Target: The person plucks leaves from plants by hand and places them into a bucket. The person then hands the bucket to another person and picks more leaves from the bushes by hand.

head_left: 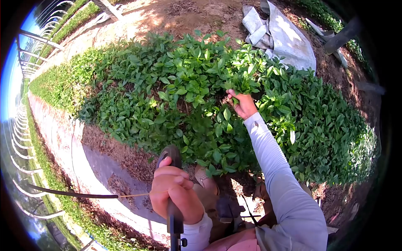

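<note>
My right hand (243, 106) reaches into the leafy bush row (197, 83), its fingers closed around a bunch of green leafy shoots (240, 88). The bright leaves stick out past the fingertips, among other foliage. Close to the camera, my left hand (173, 188) is wrapped around a black handle (175, 224), which has a rounded dark end (171, 155) above the thumb and a small knob low on its shaft. From the left hand a thin tan cord (134, 195) runs leftward to a dark curved rod (75, 192).
Crumpled grey-white sheeting (289, 39) lies on soil behind the bushes. Pale ground cover (104, 167) and dry mulch border the near side. White hoops (25, 154) line the far left, and a post (108, 9) stands at the top left. My legs are below the bushes.
</note>
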Motion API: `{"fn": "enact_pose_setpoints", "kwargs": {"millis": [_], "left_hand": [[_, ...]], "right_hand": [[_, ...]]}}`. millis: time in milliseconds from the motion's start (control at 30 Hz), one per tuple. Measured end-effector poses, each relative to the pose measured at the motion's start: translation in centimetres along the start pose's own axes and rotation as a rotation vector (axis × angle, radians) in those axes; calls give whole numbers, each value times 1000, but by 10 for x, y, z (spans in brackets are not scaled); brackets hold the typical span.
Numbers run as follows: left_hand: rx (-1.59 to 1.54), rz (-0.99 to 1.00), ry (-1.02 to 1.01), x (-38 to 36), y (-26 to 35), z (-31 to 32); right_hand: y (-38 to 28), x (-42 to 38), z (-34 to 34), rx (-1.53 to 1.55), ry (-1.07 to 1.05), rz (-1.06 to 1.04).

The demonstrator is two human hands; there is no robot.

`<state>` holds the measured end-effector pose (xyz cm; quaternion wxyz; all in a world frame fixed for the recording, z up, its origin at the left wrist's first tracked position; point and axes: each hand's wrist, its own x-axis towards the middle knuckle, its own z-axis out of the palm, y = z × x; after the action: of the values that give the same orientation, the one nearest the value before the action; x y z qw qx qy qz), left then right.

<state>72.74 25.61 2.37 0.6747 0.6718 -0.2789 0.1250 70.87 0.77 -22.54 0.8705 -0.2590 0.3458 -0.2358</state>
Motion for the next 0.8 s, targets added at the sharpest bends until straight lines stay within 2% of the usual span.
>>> {"fn": "enact_pose_setpoints", "kwargs": {"millis": [67, 133, 167, 200, 267, 333, 400, 467, 533, 600, 667, 733, 800], "left_hand": [[3, -19, -10, -2, 0, 1], [1, -23, -18, -2, 1, 2], [1, -20, -20, -2, 2, 2], [1, -17, -24, -2, 3, 2], [-5, -19, -22, -3, 3, 3], [-7, -20, -18, -4, 4, 4], [-6, -17, -11, -4, 4, 4], [-3, 4, 13, -3, 2, 2], [-2, 11, 24, -1, 0, 2], [4, 3, 14, -1, -2, 2], [1, -15, 10, -2, -1, 2], [-4, -6, 11, -1, -3, 2], [-9, 4, 2, -3, -4, 2]], "right_hand": [[-18, 23, -5, 176, 25, -57], [-33, 40, 12, -20, -8, -192], [-30, 57, 13, -86, -16, -191], [-24, 83, 8, -298, -53, -177], [-17, 95, 34, -701, -255, -526], [-10, 100, 51, -1143, -248, -793], [-3, 90, 60, -1375, -50, -736], [9, 77, 54, -1161, -35, -637], [25, 37, 47, -543, -318, -52], [30, -15, 59, -344, -351, -95], [14, -12, 28, -102, -273, 116], [-1, 12, 1, 125, -172, 85], [-21, 31, 3, 139, -78, -55]]}}
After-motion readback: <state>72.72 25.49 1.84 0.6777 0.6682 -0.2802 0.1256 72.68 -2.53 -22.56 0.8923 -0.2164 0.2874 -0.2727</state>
